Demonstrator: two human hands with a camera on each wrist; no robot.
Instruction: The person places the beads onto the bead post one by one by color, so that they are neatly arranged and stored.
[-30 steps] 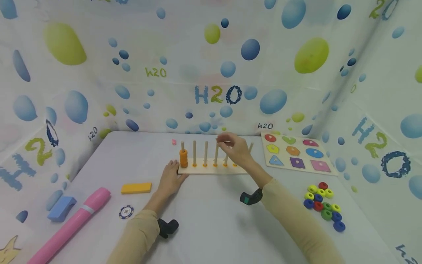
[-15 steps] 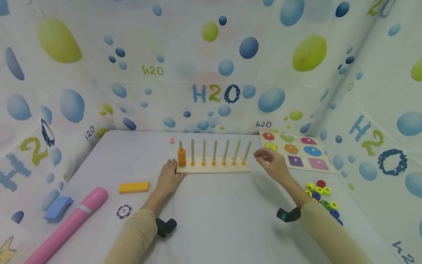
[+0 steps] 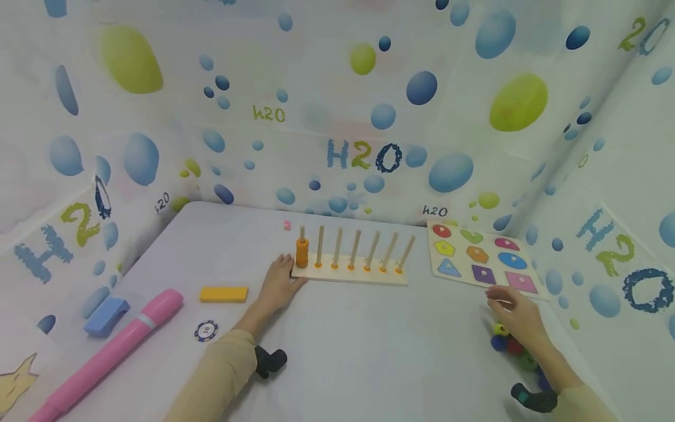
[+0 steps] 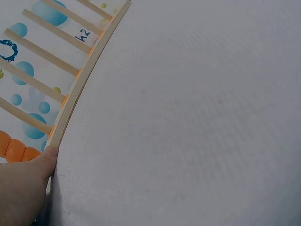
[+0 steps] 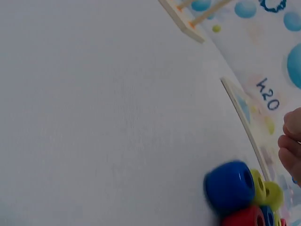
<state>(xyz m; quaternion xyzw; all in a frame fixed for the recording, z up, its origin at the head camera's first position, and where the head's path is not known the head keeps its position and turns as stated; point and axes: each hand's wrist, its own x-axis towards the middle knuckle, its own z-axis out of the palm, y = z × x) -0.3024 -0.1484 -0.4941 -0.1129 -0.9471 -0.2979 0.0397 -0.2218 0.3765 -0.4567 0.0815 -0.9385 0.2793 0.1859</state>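
A wooden peg board [image 3: 348, 276] with a row of upright pegs stands toward the back of the table. Its leftmost peg carries a stack of several orange beads [image 3: 302, 253]; the other pegs are bare. My left hand [image 3: 276, 284] holds the board's left end, thumb [image 4: 46, 160] along the front edge and fingers at the side. Over on the right, my right hand [image 3: 517, 313] hovers above a cluster of loose coloured beads [image 3: 499, 343], fingers loosely bent and nothing seen between them. The hand and forearm hide part of the cluster. A blue bead [image 5: 230, 187] shows near in the right wrist view.
Behind my right hand lies a shape puzzle board [image 3: 459, 274]. On the left are a yellow block [image 3: 224, 294], a poker chip [image 3: 206, 331], a blue block [image 3: 106, 317] and a long pink tube [image 3: 118, 351]. A small pink piece [image 3: 287, 225] lies behind the peg board.
My right hand has moved from the middle pegs rightward and nearer to me, ending over the loose beads. My left hand stays at the board's left end. The head view has shifted slightly.
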